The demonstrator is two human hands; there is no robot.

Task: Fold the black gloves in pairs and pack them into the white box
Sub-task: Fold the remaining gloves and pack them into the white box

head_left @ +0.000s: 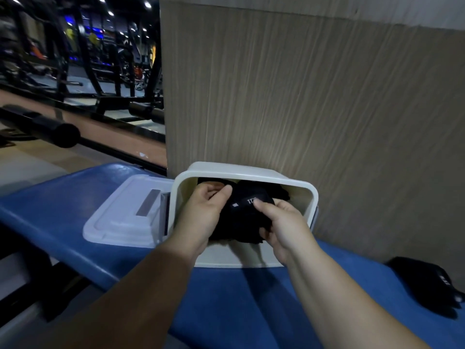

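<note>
Gym: black machine frames (59, 71) and a barbell (66, 136) behind; padded blue table (226, 311) in front.

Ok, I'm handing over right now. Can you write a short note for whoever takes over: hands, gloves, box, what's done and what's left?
Left hand: inside the white box, pinching the far edge of the glove bundle.
Right hand: also in the box, gripping the bundle's near right side, thumb on top.
Box: stands open on the blue bench; its lid lies beside it on the left.
Done: the bundle is in the box and more black fabric shows behind it.
Left: release the bundle, then fold and pack the loose black glove at the bench's right end. Whether its partner is there, I cannot tell.
</note>
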